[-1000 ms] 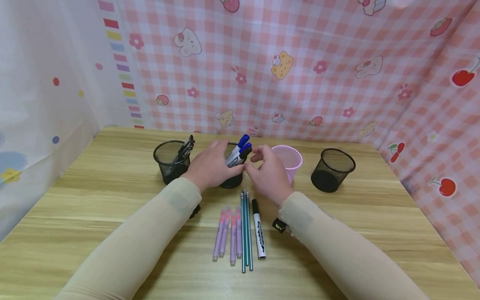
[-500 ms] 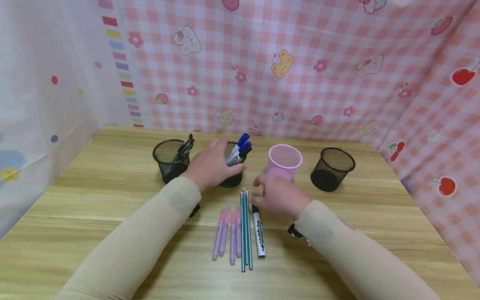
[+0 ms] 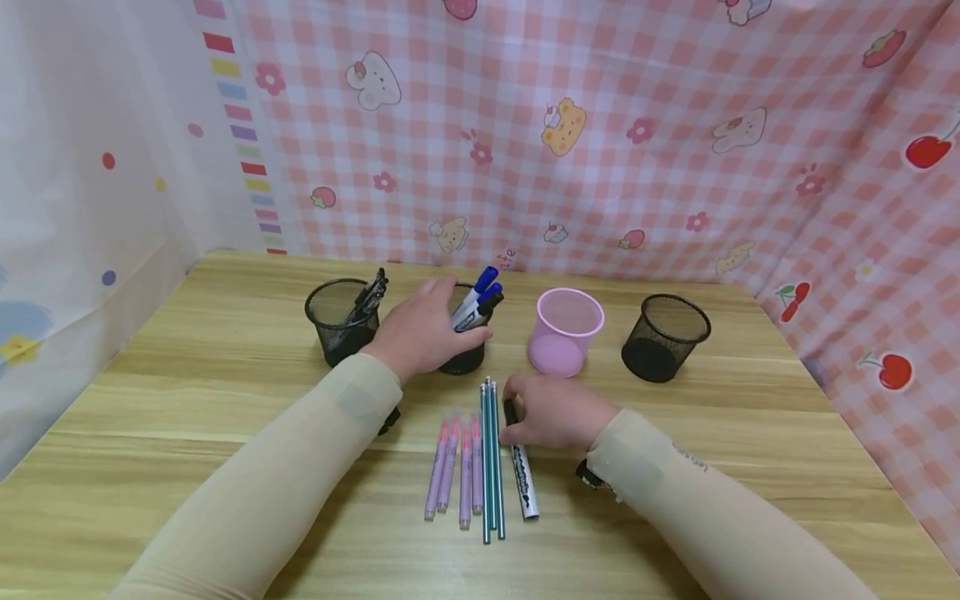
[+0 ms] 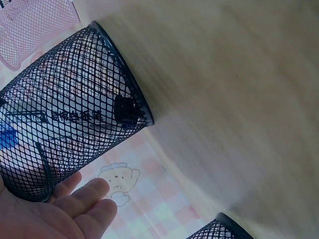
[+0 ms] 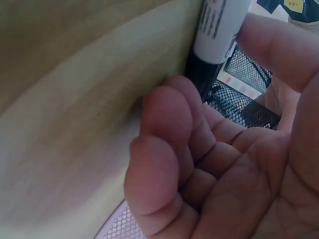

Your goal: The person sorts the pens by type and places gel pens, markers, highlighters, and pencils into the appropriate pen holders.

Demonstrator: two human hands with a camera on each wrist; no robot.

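right hand (image 5: 239, 169) fills right side and lower part, palm toward camera, fingers (image 5: 167, 117) curled in. thumb (image 5: 279, 47) against white barrel of marker (image 5: 215, 37). black cap end down among fingers, partly hidden by them. barrel top cut by frame edge; print on white, too blurred to read. wooden table (image 5: 65, 124) at left, fingertips close. black mesh (image 5: 246, 112) behind marker; pink mesh (image 5: 121, 225) at bottom edge.

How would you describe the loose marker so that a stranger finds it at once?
On the table, in front of the cups, lie lilac pens, then green pencils. Right of these, at the right hand, is the marker. Unlike them, it is white with a black cap.
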